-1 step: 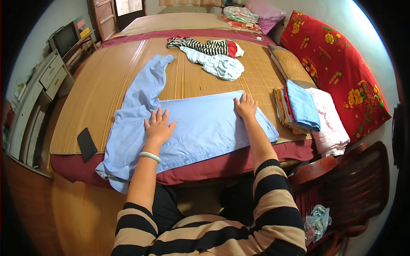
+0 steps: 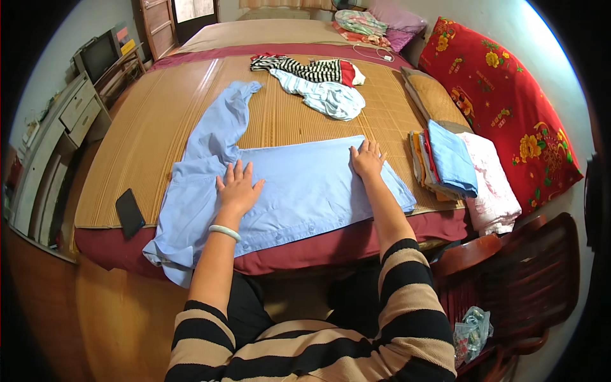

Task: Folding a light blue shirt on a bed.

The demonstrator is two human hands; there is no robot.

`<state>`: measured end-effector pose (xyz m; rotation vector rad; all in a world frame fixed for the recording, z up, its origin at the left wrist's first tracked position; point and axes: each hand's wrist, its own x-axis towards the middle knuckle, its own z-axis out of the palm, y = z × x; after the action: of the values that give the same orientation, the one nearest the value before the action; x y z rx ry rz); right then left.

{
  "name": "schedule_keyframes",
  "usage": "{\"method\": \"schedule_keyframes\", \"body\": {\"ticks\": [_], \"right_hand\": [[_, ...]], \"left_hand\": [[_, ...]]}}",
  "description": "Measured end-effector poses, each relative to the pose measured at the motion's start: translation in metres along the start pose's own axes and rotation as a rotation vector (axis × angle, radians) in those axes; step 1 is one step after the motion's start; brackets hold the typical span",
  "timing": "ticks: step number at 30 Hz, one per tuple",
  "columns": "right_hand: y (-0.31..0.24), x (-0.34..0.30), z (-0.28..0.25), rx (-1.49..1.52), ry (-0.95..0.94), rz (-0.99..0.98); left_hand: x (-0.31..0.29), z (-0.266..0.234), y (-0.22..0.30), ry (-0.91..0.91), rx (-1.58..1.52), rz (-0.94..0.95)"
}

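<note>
A light blue button-up shirt (image 2: 299, 184) lies spread sideways on the bed mat, its buttoned edge toward me. One sleeve reaches away to the far left; the collar end hangs a little over the bed's near edge. My left hand (image 2: 237, 190) rests flat on the shirt near the sleeve, fingers spread, a pale bangle on the wrist. Toward the shirt's hem, at its far right corner, my right hand (image 2: 367, 159) presses flat with the fingers apart. Neither hand grasps any cloth.
Beyond the shirt lie a striped garment (image 2: 318, 69) and a crumpled pale garment (image 2: 334, 99). Folded clothes (image 2: 449, 159) are stacked at the right, beside a pink-white cloth (image 2: 487, 184). A black phone (image 2: 130, 213) lies at the left edge. A wooden chair (image 2: 528, 274) stands near right.
</note>
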<state>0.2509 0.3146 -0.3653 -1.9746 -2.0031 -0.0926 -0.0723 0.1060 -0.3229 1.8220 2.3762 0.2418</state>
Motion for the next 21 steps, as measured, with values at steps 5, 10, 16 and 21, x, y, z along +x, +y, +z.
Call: {"method": "schedule_keyframes", "body": {"ticks": [5,10,16,21], "right_hand": [[-0.058,-0.041,-0.011,0.083,-0.027,-0.275],[-0.158,-0.12,-0.019,0.304,-0.189,-0.824],[-0.184,-0.097,-0.015,0.286,-0.246,-0.891],[-0.151,-0.065,-0.004,0.188,-0.213,-0.654]], "left_hand": [[0.003,0.0,-0.002,0.017,0.01,0.01],[0.008,0.008,-0.016,-0.01,-0.037,-0.013],[0.006,0.002,-0.012,0.008,-0.03,-0.104],[0.003,-0.004,-0.012,-0.007,-0.04,-0.116]]}}
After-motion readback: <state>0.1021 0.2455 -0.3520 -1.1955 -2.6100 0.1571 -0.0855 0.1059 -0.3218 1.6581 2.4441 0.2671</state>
